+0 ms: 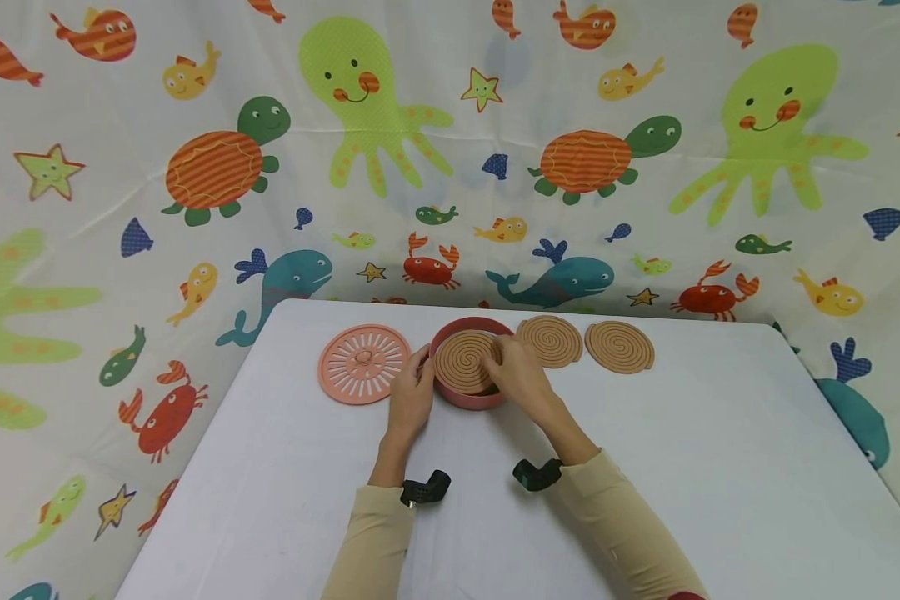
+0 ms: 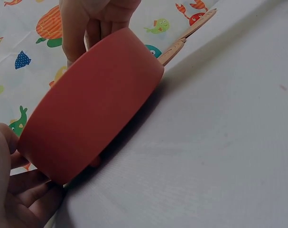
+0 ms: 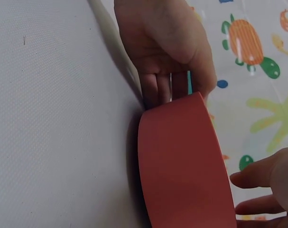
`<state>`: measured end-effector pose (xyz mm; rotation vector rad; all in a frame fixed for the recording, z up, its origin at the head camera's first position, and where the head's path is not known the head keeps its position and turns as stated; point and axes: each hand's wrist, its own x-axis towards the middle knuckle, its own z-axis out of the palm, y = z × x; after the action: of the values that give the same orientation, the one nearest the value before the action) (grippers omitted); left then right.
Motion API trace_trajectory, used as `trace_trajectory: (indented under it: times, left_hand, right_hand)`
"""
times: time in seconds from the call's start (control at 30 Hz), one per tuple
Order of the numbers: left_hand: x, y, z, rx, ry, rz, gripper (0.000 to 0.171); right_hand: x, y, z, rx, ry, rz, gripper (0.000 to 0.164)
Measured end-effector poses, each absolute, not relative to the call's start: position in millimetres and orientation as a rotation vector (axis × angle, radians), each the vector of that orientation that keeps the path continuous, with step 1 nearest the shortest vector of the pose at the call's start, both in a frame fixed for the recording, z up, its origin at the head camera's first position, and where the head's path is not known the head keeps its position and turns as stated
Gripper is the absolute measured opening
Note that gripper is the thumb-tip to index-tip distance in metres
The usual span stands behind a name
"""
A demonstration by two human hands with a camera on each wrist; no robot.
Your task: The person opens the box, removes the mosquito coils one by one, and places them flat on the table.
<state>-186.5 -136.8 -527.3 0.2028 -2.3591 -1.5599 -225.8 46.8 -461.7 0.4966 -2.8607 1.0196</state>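
Observation:
A brown spiral mosquito coil [image 1: 467, 362] sits at the mouth of a round red container [image 1: 472, 402] in the head view. My right hand [image 1: 521, 371] pinches the coil at its right side, thumb on top. On the left, my left hand [image 1: 411, 398] holds the container, thumb by the rim and fingers round the outer wall. Both wrist views show the container's smooth red wall [image 2: 94, 99], which hides the coil inside. In the right wrist view my right hand's fingers [image 3: 260, 204] reach over the rim.
Two more mosquito coils, one [image 1: 549, 341] close beside the container and another [image 1: 619, 347] farther right, lie on the white table [image 1: 690, 467]. A pink slotted lid [image 1: 345, 385] lies left of the container. Behind hangs a cloth [image 1: 450, 150] printed with sea animals.

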Motion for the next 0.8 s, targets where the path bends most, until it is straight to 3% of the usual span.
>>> trace_trajectory:
  times: [0.3,0.8]
  left_hand:
    - [-187,-136,-528,0.203,-2.356,-1.577,0.043]
    - [-188,-137,-529,0.199,-2.36,-1.561,0.042]
  right_hand:
    - [-231,53,-464,0.48,-2.771,1.167,0.026]
    - [-234,59,-463,0.343,-2.797,1.369,0.03]
